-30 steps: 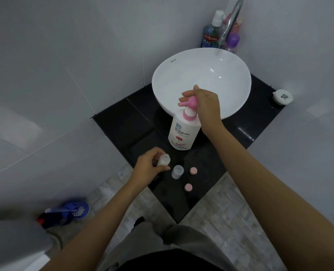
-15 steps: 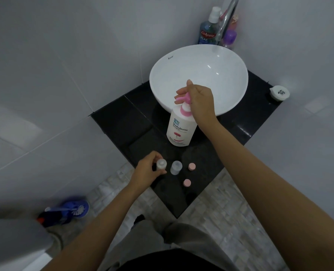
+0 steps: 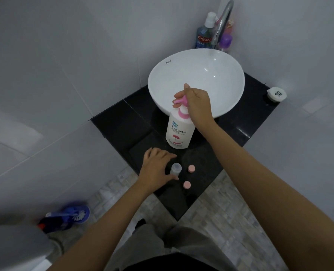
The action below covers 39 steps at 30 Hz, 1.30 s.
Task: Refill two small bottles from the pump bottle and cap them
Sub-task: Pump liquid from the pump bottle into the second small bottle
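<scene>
Your left hand (image 3: 156, 169) sits low on the black counter (image 3: 123, 124), fingers spread loosely around a small clear bottle (image 3: 175, 169) that stands upright and uncapped. The bottle lies just to the right of your palm, touching or nearly touching your fingertips; you do not yet grip it firmly. I cannot see a second small bottle; your hand may hide it.

Your right hand (image 3: 197, 103) curls over the pink pump head (image 3: 179, 100) of the white pump bottle (image 3: 179, 132), fingers bent down on top of it. This bottle stands upright farther from you, just in front of the white basin (image 3: 196, 81). The nozzle points left. The small bottle is nearer you than the nozzle and must rise under it.

Two pink caps (image 3: 191, 168) lie flat on the counter, just right of the small bottle, apart from each other.

The counter is glossy dark stone, set in a corner of pale tiled walls, with a tap and toiletries behind the basin.
</scene>
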Motion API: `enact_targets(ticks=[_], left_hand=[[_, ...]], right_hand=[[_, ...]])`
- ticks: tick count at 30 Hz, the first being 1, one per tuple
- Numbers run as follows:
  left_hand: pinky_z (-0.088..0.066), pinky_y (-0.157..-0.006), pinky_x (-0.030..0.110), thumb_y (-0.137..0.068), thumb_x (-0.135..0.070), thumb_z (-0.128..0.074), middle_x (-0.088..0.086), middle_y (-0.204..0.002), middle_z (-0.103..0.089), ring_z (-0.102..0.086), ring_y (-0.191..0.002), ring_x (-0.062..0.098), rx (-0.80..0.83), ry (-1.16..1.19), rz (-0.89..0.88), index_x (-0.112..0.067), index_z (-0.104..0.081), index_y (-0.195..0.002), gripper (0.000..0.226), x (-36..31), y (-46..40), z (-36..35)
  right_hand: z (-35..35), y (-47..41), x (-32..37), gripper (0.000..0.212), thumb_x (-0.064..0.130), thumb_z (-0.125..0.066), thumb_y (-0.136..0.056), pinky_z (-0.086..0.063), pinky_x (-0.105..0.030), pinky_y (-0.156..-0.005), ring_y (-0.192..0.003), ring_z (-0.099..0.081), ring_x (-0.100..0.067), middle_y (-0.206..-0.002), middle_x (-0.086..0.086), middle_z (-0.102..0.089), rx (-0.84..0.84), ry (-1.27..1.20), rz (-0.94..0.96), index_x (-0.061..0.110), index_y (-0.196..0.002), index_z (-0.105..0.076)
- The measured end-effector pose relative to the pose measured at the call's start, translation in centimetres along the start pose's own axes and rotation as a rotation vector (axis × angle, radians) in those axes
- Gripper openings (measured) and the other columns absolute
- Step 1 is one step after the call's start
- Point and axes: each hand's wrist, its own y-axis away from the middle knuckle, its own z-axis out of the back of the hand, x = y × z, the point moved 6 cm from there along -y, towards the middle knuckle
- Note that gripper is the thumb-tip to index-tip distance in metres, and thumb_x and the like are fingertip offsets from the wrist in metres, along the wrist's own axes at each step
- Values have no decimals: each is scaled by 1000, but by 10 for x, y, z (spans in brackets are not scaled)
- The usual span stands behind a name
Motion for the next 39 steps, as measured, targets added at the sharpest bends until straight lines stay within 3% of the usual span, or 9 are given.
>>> enact_targets(ticks=[4, 8, 11, 14, 17, 21, 25, 31, 39], left_hand=[[1, -117, 47, -71, -52, -69, -8, -117, -59, -40, -122, 17, 44, -68, -42, -30, -60, -121, 55, -8, -7, -4], [4, -117, 44, -75, -47, -68, -12, -110, -63, -42, -118, 12, 24, -21, -19, -30, -65, -109, 38, -13, -9, -1], [4, -118, 41, -76, -42, -69, -10, -105, -66, -46, -116, 8, -26, 62, 17, -28, -65, -107, 34, -11, -9, 5], [-15, -120, 42, -78, -31, -70, -8, -110, -65, -52, -111, 4, -130, 315, 94, -24, -64, -107, 30, -7, -10, 23], [-46, -100, 29, -84, -19, -67, -7, -113, -61, -57, -105, 1, -238, 752, 212, -19, -62, -113, 29, -3, -14, 52], [-50, -78, 12, -90, -19, -59, -6, -112, -62, -61, -97, -2, -330, 918, 240, -25, -58, -116, 27, 1, -26, 90], [-50, -72, 4, -88, -21, -62, -20, -103, -63, -62, -90, -13, -363, 1073, 301, -24, -57, -123, 35, 6, -37, 109], [-48, -82, 16, -82, -18, -70, -8, -111, -66, -62, -104, 4, -284, 929, 223, -20, -64, -118, 36, 8, -52, 117], [-43, -83, 10, -84, -22, -67, 2, -112, -60, -55, -102, 5, -283, 767, 115, -22, -62, -122, 38, 2, -61, 127]], right_hand=[[0, 1, 1, 44, 28, -39, -100, -49, -18, -71, -70, -65, -16, -69, -2, -69, -1, 11, -7, -5, -89, -68], [1, 1, 1, 44, 28, -39, -100, -49, -17, -70, -71, -66, -16, -69, -2, -69, 1, 18, -13, -4, -90, -68], [1, 0, 1, 43, 27, -39, -100, -48, -7, -62, -69, -65, -13, -73, -6, -70, -6, 30, -28, -3, -91, -69], [0, 1, 2, 43, 27, -39, -100, -48, -9, -61, -69, -65, -13, -77, -9, -70, 0, 24, -32, -3, -92, -69], [1, 2, 3, 43, 26, -40, -100, -49, -10, -60, -72, -65, -16, -79, -12, -70, 13, 7, -52, -5, -93, -69], [2, 1, 5, 43, 28, -41, -99, -45, -17, -70, -73, -67, -15, -76, -11, -71, 28, 37, -55, -4, -93, -69], [0, -4, 7, 42, 28, -43, -98, -51, -31, -85, -76, -70, -23, -74, -11, -72, 24, 28, -55, -1, -87, -70], [-3, -11, 7, 40, 28, -45, -97, -54, -37, -85, -66, -68, -22, -79, -16, -71, 35, 0, -114, -3, -86, -69], [-4, -9, 4, 36, 22, -46, -96, -54, -40, -88, -66, -68, -17, -70, -6, -70, 38, 56, -105, 5, -75, -70]])
